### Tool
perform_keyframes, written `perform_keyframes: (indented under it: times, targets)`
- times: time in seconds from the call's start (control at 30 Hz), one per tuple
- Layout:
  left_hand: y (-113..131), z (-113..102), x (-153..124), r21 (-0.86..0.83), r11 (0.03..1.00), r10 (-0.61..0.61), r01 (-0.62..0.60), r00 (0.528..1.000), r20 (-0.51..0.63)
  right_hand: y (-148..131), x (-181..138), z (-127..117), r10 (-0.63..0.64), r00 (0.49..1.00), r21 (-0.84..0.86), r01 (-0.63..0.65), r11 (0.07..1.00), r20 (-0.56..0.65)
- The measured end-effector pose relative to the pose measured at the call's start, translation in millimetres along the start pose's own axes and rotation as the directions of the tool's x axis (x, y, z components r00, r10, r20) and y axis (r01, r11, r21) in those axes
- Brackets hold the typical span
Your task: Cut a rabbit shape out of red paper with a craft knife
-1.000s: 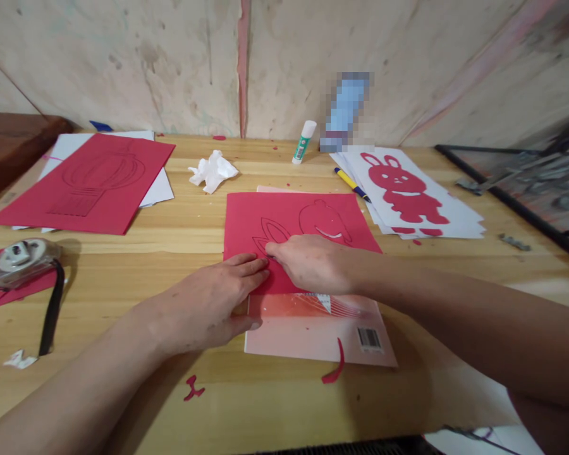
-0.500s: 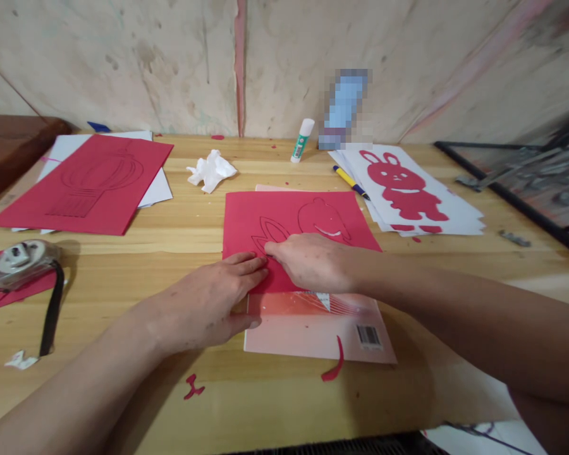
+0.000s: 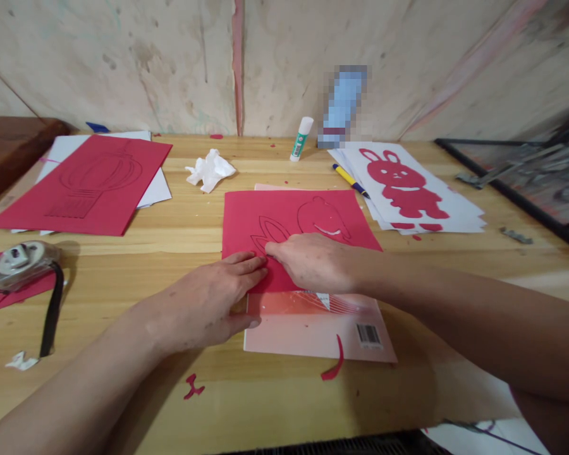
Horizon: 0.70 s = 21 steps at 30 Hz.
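1. Two bare hands met over a red sheet (image 3: 284, 207) at the middle of a wooden table (image 3: 260, 411), its surface marked with thin dark outlines: pointed leaf-like shapes toward the left, a rounded figure with a pale curved slit toward the far right.

2. The left hand (image 3: 211, 303) lay open, fingers stretched onto the sheet's left part, the thumb spread apart over the edge of a pinkish booklet (image 3: 308, 338) beneath.

3. The right hand (image 3: 310, 260) rested on the sheet with its fingers curled, tips just beside those of the left; whether it gripped anything (the back of the hand blocked my view) I could not tell.

4. The booklet showed past the sheet's near edge, a barcode at its near right corner. A curved red scrap (image 3: 334, 363) touched that near edge, while a smaller red scrap (image 3: 194, 386) lay on the wood to the left.

5. On the far side, a crumpled white tissue (image 3: 210, 170) sat left of an upright glue stick (image 3: 301, 139).

6. At far right, a red rabbit figure (image 3: 403, 180) topped a stack of white papers (image 3: 455, 215), a yellow-and-blue pen-like tool (image 3: 349, 180) along its left side.

7. At left, a tape measure (image 3: 21, 264) lay nearer than a larger red sheet bearing a lantern drawing (image 3: 83, 183).
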<state>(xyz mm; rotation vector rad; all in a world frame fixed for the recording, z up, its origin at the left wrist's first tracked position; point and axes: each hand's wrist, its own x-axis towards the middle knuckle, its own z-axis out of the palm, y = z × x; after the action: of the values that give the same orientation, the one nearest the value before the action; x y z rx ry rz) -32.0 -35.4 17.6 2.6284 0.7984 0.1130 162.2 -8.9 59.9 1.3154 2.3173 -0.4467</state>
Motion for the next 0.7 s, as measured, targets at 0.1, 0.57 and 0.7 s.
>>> perform_keyframes:
  times: [0.1, 0.57, 0.7]
  targets:
    - [-0.2, 0.1, 0.0, 0.008, 1.0, 0.002, -0.002, 1.0, 0.004, 1.7, -0.7, 1.7, -0.009, 1.0, 0.006, 0.009, 1.0, 0.003]
    - [3.9, -4.7, 2.9, 0.049, 0.999, -0.021, 0.019, 0.999, 0.05, 5.7, -2.7, 4.4, -0.039, 0.999, -0.005, 0.04, 0.999, 0.012]
    - [5.4, -6.3, 3.8, 0.036, 0.999, -0.027, 0.025, 0.998, 0.052, 9.7, -2.8, 9.4, -0.046, 0.999, -0.021, 0.046, 0.999, -0.004]
